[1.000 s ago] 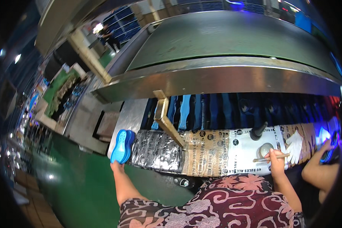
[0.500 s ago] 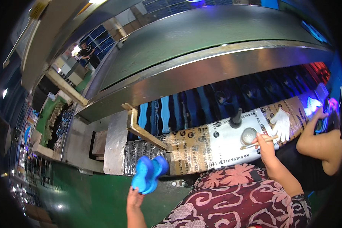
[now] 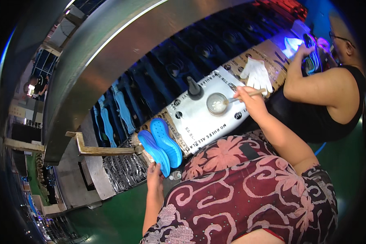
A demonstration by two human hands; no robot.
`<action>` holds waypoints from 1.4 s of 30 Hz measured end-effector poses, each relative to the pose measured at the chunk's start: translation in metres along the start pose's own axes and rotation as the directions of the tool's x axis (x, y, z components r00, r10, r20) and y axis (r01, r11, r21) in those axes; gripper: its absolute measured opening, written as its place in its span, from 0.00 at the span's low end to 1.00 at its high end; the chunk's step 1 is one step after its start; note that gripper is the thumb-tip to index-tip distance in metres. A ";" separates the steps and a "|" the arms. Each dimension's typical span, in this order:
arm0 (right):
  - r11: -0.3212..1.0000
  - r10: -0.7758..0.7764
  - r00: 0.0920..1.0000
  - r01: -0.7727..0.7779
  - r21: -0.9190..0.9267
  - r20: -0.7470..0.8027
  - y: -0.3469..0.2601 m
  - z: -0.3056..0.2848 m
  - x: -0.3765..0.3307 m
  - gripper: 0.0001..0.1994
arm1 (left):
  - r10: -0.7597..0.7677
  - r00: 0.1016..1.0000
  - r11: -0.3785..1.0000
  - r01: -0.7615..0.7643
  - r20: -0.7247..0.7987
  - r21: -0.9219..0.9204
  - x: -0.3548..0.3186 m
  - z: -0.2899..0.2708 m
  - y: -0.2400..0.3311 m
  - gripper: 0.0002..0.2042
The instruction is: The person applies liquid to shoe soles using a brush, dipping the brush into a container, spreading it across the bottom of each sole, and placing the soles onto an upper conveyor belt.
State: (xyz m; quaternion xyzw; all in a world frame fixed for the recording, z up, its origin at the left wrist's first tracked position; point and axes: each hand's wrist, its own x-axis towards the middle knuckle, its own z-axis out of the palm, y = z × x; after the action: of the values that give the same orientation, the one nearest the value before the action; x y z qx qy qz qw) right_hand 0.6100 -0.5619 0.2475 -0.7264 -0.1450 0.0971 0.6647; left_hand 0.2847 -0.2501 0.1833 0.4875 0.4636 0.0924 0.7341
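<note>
Head view. Lower centre of the frame: the person's left hand is closed on the heel ends of a pair of blue shoe soles, held side by side with toes pointing toward the upper left; the soles lie just over the near edge of the workbench, partly above its foil-like covering. Right of centre: the right hand pinches a thin brush, fingers closed round the handle, its tip reaching into a small round dish that stands on a white printed sheet. Just beyond the dish stands a dark bottle with a narrow neck. A white glove lies flat on the bench toward the upper right, apart from the dish. Behind the bench, a row of dark blue soles stands in a long rack under a curved steel hood. Upper right: a second person, in a black sleeveless top, works at a lit station; that person's hand is raised to it and does not touch the bench items here.

Judged from the poses, the brush is being loaded at the dish. It would be done well by wetting the tip lightly, wiping excess on the rim, and keeping the paired soles level and firmly held so they do not slide apart.
</note>
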 end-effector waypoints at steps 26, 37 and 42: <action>0.990 0.123 0.992 -0.122 0.074 -0.006 0.015 0.015 0.024 0.17 | 0.326 0.941 0.942 -0.316 0.090 -0.110 -0.038 0.108 0.076 0.21; 0.962 -0.083 0.992 0.056 0.266 0.092 -0.068 0.028 -0.018 0.19 | 0.663 0.716 0.693 -0.698 0.220 0.183 -0.030 0.186 0.095 0.22; 0.744 -0.635 0.734 0.665 -0.067 0.240 -0.082 0.035 -0.022 0.11 | 0.722 0.602 0.525 -0.798 0.342 0.297 -0.037 0.198 0.101 0.22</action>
State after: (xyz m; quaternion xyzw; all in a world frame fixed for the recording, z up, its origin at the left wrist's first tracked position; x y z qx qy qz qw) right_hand 0.5714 -0.5302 0.3249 -0.6629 -0.4636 -0.0798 0.5824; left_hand 0.4486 -0.3458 0.3050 0.7924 0.1447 0.2585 0.5332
